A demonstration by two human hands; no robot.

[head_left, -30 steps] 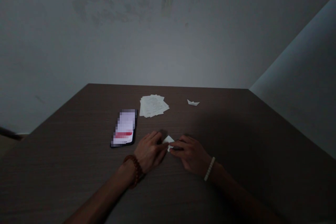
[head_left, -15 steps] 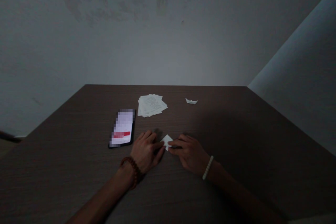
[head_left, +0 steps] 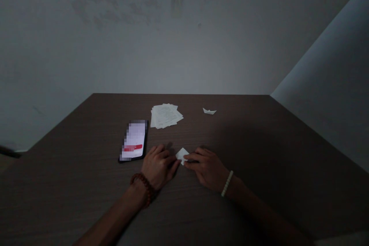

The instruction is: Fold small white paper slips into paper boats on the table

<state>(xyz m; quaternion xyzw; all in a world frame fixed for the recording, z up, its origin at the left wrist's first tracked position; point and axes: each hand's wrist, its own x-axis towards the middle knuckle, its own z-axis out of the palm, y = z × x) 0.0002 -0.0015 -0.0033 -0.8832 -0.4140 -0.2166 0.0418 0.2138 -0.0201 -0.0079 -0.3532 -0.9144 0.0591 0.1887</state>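
Observation:
A small folded piece of white paper (head_left: 182, 154) lies on the dark table between my hands, one corner pointing away from me. My right hand (head_left: 208, 166) grips its right side, with thumb and fingertips closed on the paper. At the paper's left and lower left edge is my left hand (head_left: 160, 166), fingers curled and thumb close to the index finger, holding that edge. Brown beads circle my left wrist and pale beads my right. The fingers cover part of the paper's lower edges.
A phone (head_left: 134, 138) with a lit, blurred screen lies left of my left hand. Beyond it sits a loose stack of white paper sheets (head_left: 166, 116) with faint print. A small folded paper boat (head_left: 209, 111) stands farther right. The table (head_left: 245, 123) meets a grey wall behind.
My left index fingertip has drawn back a little to the left, so more of the folded paper shows. My right hand keeps its place on the paper.

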